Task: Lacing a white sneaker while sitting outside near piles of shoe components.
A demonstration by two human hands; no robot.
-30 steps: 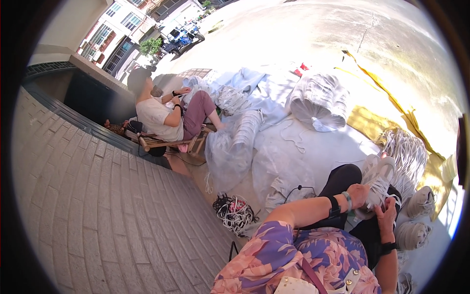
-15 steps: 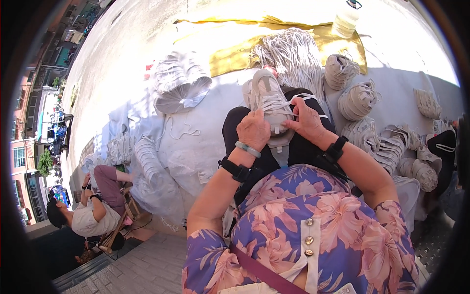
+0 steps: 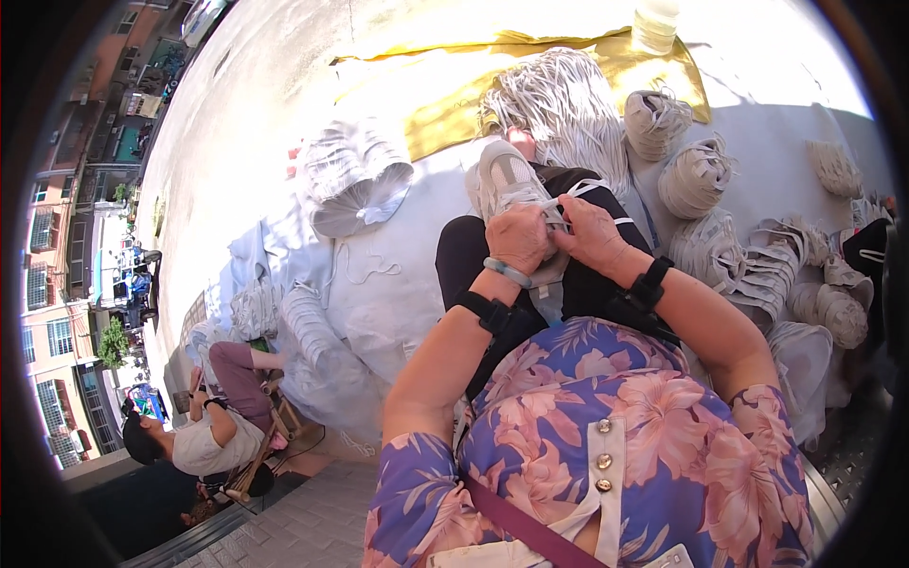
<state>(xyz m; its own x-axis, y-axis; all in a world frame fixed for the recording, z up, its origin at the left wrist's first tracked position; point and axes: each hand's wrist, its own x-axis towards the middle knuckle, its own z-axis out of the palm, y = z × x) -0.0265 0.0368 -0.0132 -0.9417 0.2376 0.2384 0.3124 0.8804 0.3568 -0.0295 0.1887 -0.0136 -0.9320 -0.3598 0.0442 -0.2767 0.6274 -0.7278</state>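
A pale grey-white shoe point(image 3: 500, 178) with white laces lies across my dark-trousered lap. My left hand point(image 3: 518, 237) is closed over the shoe's nearer part, its fingertips pinching at the lacing and hiding much of it. Close against it on the right, my right hand point(image 3: 589, 230) grips a white shoelace point(image 3: 589, 186) between thumb and fingers. One length of that lace runs out over my right knee. Just beyond the shoe lies a large bundle of loose white laces point(image 3: 559, 99).
The lace bundle lies partly on a yellow cloth point(image 3: 440, 123), with a translucent container point(image 3: 655, 28) behind. Rolled stacks of shoe uppers point(image 3: 696, 178) line the right. A plastic-wrapped bundle point(image 3: 355, 170) stands left; further left, a person point(image 3: 222, 440) sits on a low seat.
My left hand has moved right, up against my right hand, and now covers more of the lacing. The whole view has shifted slightly.
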